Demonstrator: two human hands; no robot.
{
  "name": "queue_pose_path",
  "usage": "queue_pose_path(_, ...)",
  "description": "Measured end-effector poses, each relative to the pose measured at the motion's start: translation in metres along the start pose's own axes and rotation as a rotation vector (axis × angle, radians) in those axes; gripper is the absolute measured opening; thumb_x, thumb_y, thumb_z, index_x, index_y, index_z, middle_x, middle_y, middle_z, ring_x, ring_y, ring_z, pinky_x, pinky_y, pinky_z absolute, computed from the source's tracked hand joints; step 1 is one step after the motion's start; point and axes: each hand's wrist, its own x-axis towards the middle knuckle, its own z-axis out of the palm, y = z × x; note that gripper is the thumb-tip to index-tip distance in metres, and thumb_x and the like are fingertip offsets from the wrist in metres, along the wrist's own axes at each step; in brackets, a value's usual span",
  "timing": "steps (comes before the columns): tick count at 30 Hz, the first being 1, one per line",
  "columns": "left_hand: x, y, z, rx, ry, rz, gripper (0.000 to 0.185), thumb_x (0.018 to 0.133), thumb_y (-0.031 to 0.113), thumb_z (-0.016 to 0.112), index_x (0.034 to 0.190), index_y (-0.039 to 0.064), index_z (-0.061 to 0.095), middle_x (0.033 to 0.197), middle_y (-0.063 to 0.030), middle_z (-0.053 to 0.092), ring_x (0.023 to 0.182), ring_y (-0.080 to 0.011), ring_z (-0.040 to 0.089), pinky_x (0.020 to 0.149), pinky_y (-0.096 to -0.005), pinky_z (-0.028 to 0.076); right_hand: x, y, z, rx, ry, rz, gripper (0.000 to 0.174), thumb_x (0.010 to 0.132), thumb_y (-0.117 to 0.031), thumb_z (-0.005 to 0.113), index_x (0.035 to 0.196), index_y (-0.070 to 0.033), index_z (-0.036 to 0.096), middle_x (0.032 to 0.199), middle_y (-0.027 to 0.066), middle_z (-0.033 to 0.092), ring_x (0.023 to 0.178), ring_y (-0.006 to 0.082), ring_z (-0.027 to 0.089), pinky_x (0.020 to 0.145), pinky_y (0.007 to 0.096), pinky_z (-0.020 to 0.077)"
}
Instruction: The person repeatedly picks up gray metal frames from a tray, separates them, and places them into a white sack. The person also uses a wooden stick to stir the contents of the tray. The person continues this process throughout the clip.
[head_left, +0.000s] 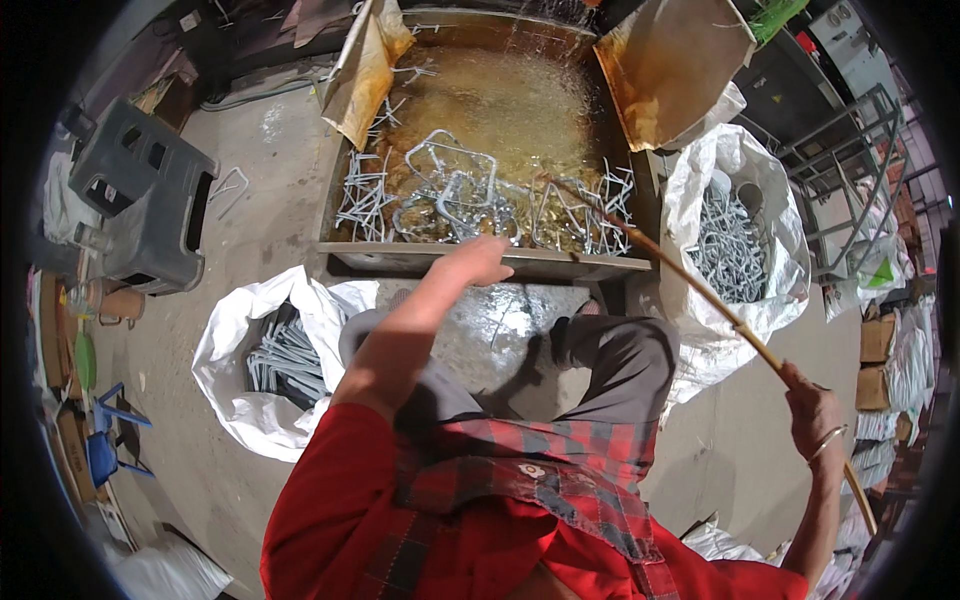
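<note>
My left hand (474, 262) is over the near rim of a metal tank (585, 261) of brownish water. Its fingertips are beside bent metal pieces (469, 210) heaped at the tank's near side; whether they touch or grip one I cannot tell. At the right, my right hand (810, 409) is closed around a long wooden stick (697, 285), whose far tip reaches into the water near the metal pieces. More thin metal pieces (364, 199) lean along the tank's left wall, and others (615, 199) stand in its right near corner.
White woven sacks of metal pieces stand left (232, 405) and right (675, 330) of my legs. A grey plastic stool (150, 195) is at the upper left, a small blue stool (105, 450) lower left. Stained panels (645, 75) flank the tank. A metal frame (847, 187) stands at right.
</note>
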Motion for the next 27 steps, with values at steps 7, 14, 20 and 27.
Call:
queue_pose_path(7, -0.002, 0.002, -0.001, 0.011, -0.028, -0.003, 0.058, 0.079, 0.029, 0.063, 0.127, 0.002, 0.045, 0.125, -0.0209, 0.050, 0.117, -0.0339, 0.046, 0.098, -0.0397, 0.037, -0.004, 0.016, -0.020, -0.466, -0.116, 0.132, 0.039, 0.082, -0.007, 0.054, 0.120, -0.013, 0.053, 0.072, 0.0186, 0.060, 0.070, 0.0358, 0.059, 0.061, 0.0442, 0.0458)
queue_pose_path(14, -0.004, 0.000, 0.004, -0.009, 0.052, 0.062, 0.043, 0.076, 0.027, 0.064, 0.108, -0.001, 0.057, 0.106, -0.0219, 0.059, 0.103, -0.0359, 0.055, 0.088, -0.0413, 0.045, 0.097, 0.028, 0.031, -0.558, -0.300, -0.020, 0.032, 0.086, -0.020, 0.051, 0.118, -0.017, 0.054, 0.078, 0.0174, 0.062, 0.074, 0.0336, 0.061, 0.064, 0.0434, 0.0484)
queue_pose_path(20, -0.006, -0.005, 0.016, -0.027, 0.007, 0.047, 0.039, 0.077, 0.025, 0.063, 0.106, -0.001, 0.057, 0.104, -0.0220, 0.060, 0.100, -0.0365, 0.056, 0.086, -0.0427, 0.045, 0.069, 0.015, 0.011, -0.066, -0.241, 0.114, 0.028, 0.082, -0.012, 0.056, 0.110, -0.015, 0.063, 0.083, 0.0189, 0.063, 0.076, 0.0340, 0.062, 0.065, 0.0381, 0.0481)
queue_pose_path(27, -0.004, 0.012, 0.007, -0.044, 0.008, 0.115, 0.043, 0.078, 0.025, 0.063, 0.111, -0.001, 0.054, 0.105, -0.0212, 0.060, 0.101, -0.0359, 0.056, 0.086, -0.0421, 0.045, 0.052, -0.022, -0.007, 0.014, 0.029, -0.031, 0.031, 0.081, -0.009, 0.058, 0.112, -0.013, 0.062, 0.085, 0.0203, 0.061, 0.075, 0.0354, 0.061, 0.064, 0.0377, 0.0475)
